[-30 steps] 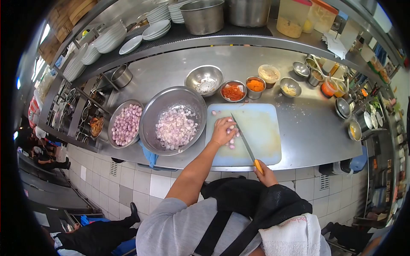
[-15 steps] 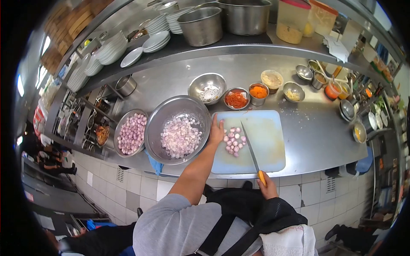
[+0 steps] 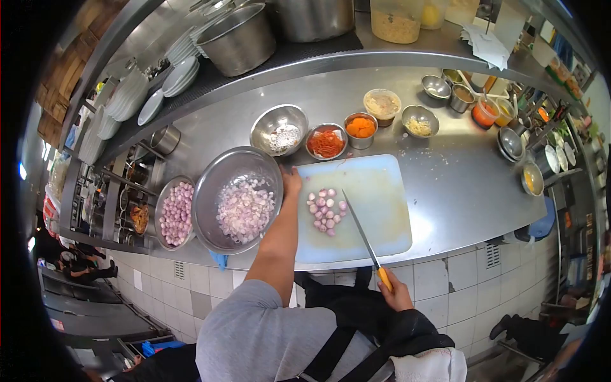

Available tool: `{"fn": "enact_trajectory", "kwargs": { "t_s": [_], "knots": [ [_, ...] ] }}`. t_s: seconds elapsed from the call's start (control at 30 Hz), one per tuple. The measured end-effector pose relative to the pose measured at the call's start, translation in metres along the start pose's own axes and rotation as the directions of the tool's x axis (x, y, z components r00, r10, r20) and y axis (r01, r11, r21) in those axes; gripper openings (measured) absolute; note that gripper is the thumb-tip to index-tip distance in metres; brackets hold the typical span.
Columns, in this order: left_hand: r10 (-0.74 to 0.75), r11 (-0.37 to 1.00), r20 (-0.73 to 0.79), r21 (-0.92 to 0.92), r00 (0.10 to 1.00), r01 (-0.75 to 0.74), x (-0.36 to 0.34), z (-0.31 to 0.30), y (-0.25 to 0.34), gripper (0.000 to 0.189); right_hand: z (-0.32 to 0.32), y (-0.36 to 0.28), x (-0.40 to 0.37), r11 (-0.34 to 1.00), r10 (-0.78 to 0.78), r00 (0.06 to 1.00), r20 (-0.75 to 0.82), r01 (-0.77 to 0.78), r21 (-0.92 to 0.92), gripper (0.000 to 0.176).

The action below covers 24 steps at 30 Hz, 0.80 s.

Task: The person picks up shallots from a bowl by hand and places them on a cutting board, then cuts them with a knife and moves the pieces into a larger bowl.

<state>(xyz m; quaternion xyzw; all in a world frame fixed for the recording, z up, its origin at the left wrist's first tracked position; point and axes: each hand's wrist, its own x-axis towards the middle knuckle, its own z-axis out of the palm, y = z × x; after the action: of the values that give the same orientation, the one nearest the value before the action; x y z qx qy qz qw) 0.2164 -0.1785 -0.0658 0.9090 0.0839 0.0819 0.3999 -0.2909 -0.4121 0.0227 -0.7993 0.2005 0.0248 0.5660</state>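
My left hand [image 3: 291,183] is at the right rim of a large metal bowl [image 3: 205,178], gripping its edge; some of the fingers are hard to make out. Sliced shallots [image 3: 245,209] fill the bottom of that bowl. In my right hand [image 3: 397,291] is a kitchen knife [image 3: 361,230], held by its yellow handle, with the blade lying over the cutting board [image 3: 379,191] and pointing away from me. Several peeled whole shallots [image 3: 326,210] sit in a loose cluster on the board, left of the blade.
A bowl of whole shallots [image 3: 176,213] stands at the left. Behind the board are a bowl with white bits [image 3: 283,137], red strips [image 3: 326,144], an orange ingredient [image 3: 361,128], a lidded tub [image 3: 382,105] and chopped garlic [image 3: 419,127]. A shelf [image 3: 305,63] with pots overhangs the counter.
The camera view has shifted, moving the counter leftward in frame. The large bowl, with my left hand at its rim, has slid slightly left, away from the board. My right hand keeps the knife.
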Motion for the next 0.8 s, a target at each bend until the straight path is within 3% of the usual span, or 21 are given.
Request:
{"fn": "enact_trajectory", "kwargs": {
  "t_s": [0.03,0.1,0.17,0.2,0.23,0.3,0.33,0.4,0.43,0.5,0.73,0.8],
  "knots": [
    [-0.155,0.987,0.041,0.042,0.987,0.154,0.002,0.004,0.002,0.071,-0.004,0.0,-0.001,0.999,-0.039,0.999,-0.017,0.039,-0.01,0.056],
    [-0.192,0.98,0.092,-0.027,0.977,0.195,-0.013,-0.005,0.02,0.067,-0.013,-0.002,-0.001,0.999,-0.047,0.999,-0.017,0.046,-0.022,0.054],
    [-0.032,0.999,0.009,0.011,0.999,0.032,-0.021,-0.013,0.018,0.063,-0.024,-0.011,0.0,1.0,0.021,1.0,0.019,-0.021,-0.014,0.054],
    [-0.007,0.996,-0.056,-0.092,0.998,0.002,-0.027,-0.015,0.02,0.059,-0.03,-0.017,0.003,0.999,0.033,0.999,0.028,-0.033,-0.001,0.054],
    [-0.006,0.998,-0.049,-0.067,0.999,0.003,-0.027,-0.013,0.006,0.059,-0.035,-0.024,0.004,0.999,0.049,0.998,0.049,-0.049,-0.012,0.054],
    [0.222,0.971,-0.093,0.112,0.971,-0.211,-0.028,-0.009,-0.016,0.057,-0.039,-0.021,0.005,0.997,0.071,0.995,0.075,-0.071,-0.01,0.054],
    [0.224,0.969,-0.087,0.127,0.971,-0.213,-0.04,-0.015,-0.008,0.057,-0.037,-0.017,0.006,0.999,0.047,0.997,0.058,-0.048,0.008,0.054],
    [0.305,0.952,0.031,-0.047,0.952,-0.304,-0.075,-0.039,0.008,0.057,-0.036,-0.009,0.01,0.999,0.03,0.998,0.052,-0.032,0.039,0.054],
    [0.302,0.953,0.04,-0.025,0.953,-0.301,-0.095,-0.052,0.02,0.057,-0.034,-0.005,0.011,0.998,0.03,0.998,0.052,-0.033,0.058,0.054],
    [0.489,0.869,0.119,0.02,0.864,-0.495,-0.135,-0.072,0.036,0.058,-0.028,0.004,0.007,0.995,0.045,0.997,0.069,-0.051,0.088,0.055],
    [0.427,0.888,0.226,0.081,0.876,-0.453,-0.145,-0.077,0.047,0.05,-0.021,0.021,0.01,0.964,0.06,0.995,0.079,-0.078,0.253,0.056],
    [0.452,0.882,0.314,-0.02,0.835,-0.47,-0.142,-0.078,0.069,0.04,-0.022,0.023,0.01,0.964,0.022,0.998,0.064,-0.038,0.265,0.055]
  ]
}}
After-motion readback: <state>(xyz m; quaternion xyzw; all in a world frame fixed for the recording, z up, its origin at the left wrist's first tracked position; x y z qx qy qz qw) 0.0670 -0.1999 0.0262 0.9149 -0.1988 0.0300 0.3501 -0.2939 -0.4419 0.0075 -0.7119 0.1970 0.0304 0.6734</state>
